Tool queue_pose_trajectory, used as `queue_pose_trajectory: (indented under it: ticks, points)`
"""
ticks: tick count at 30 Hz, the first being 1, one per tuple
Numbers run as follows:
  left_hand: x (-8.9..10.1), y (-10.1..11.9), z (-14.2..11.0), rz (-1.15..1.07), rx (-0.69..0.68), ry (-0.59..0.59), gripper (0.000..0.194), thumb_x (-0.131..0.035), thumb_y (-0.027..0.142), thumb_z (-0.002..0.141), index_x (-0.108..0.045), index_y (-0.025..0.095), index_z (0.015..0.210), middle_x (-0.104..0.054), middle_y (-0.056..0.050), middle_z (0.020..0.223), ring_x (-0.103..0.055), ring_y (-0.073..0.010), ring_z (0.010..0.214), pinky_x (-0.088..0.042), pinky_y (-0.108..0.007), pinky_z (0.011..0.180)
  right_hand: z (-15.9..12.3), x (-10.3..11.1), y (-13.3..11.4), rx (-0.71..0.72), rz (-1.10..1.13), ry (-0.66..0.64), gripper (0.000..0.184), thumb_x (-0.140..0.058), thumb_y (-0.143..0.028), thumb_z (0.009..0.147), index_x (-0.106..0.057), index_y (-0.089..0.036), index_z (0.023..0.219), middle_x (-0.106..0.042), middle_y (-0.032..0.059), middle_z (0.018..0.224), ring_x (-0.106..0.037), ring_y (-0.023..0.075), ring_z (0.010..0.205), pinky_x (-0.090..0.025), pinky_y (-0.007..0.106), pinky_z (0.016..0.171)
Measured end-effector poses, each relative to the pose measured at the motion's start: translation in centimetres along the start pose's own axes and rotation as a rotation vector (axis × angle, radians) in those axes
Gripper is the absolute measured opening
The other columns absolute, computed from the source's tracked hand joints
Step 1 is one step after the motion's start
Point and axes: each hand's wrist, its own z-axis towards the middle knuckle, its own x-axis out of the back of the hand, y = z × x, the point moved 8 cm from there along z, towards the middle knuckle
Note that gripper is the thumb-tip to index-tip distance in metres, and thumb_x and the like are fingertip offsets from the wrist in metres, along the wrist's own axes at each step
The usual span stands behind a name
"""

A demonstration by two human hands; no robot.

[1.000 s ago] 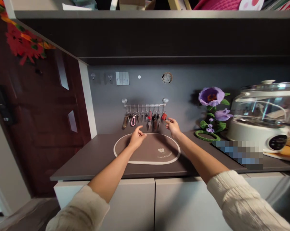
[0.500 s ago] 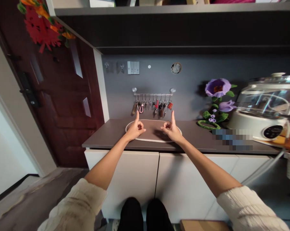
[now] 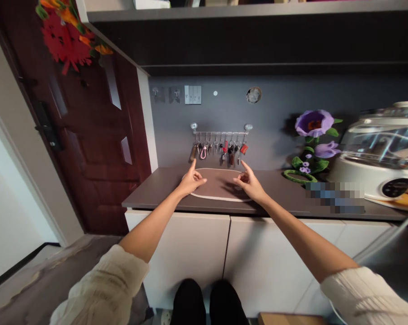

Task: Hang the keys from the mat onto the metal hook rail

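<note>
My left hand (image 3: 191, 181) hovers over the left end of a brown oval mat (image 3: 217, 183) with a pale rim. Its index finger points up, the thumb reaches inward and the other fingers curl; nothing is in it. At the mat's right end, my right hand (image 3: 252, 184) takes a mirrored pose, empty too, thumb and index finger apart. Whether either hand touches the mat, I cannot tell. Behind them, a metal rail (image 3: 220, 132) on the wall carries several keys, a pink loop (image 3: 203, 153) and a red key holder (image 3: 244, 149).
A purple flower decoration (image 3: 314, 124) stands on the dark countertop (image 3: 150, 187) to the right, beside a white appliance with a clear lid (image 3: 369, 174). A dark shelf (image 3: 258, 43) overhangs the counter. White cabinet doors (image 3: 187, 253) are below, and a dark red door (image 3: 99, 158) is at left.
My hands have moved slightly apart, and their thumbs and index fingers have spread from the curled fingers. The view has shifted a little to the left.
</note>
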Motion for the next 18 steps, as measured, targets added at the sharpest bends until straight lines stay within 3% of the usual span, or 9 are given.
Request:
queue_pose_trajectory:
  ticks: [4,8,13,18]
  points:
    - [3.5,-1.3,3.8,0.149,0.082,0.223,0.083,-0.069,0.036,0.06,-0.032,0.019,0.132,-0.052,-0.009,0.112,-0.05,-0.0169,0.098,-0.038,-0.03,0.087,3.7,3.4,1.8,-0.053,-0.097,0.145,0.073,-0.071,-0.04,0.058,-0.045,-0.022,0.124,-0.058,0.0043,0.092,-0.055,0.0172,0.083,-0.045,0.036,0.082]
    - [5.4,-2.4,8.3,0.207,0.157,0.323,0.085,-0.074,0.036,0.054,-0.037,0.016,0.127,-0.041,-0.015,0.129,-0.04,-0.0255,0.119,-0.033,-0.034,0.096,8.3,6.3,3.9,-0.142,-0.154,0.243,0.084,-0.076,-0.042,0.052,-0.043,-0.017,0.124,-0.053,0.0139,0.115,-0.051,0.0253,0.104,-0.042,0.04,0.089]
    - [4.9,-4.4,13.6,0.051,0.218,0.377,0.087,-0.075,0.035,0.054,-0.033,0.015,0.127,-0.041,-0.018,0.13,-0.043,-0.025,0.118,-0.039,-0.033,0.091,13.0,7.9,6.8,-0.241,-0.059,0.351,0.099,-0.076,-0.044,0.05,-0.026,-0.018,0.132,-0.042,0.0165,0.129,-0.046,0.0265,0.113,-0.041,0.039,0.092]
    - [3.0,-5.6,16.2,-0.144,0.217,0.449,0.074,-0.075,0.033,0.056,-0.039,0.015,0.117,-0.058,-0.014,0.109,-0.059,-0.0177,0.092,-0.046,-0.028,0.076,15.7,6.1,8.7,-0.205,0.084,0.397,0.101,-0.073,-0.046,0.052,-0.019,-0.019,0.133,-0.044,0.0144,0.127,-0.049,0.0224,0.111,-0.042,0.034,0.093]
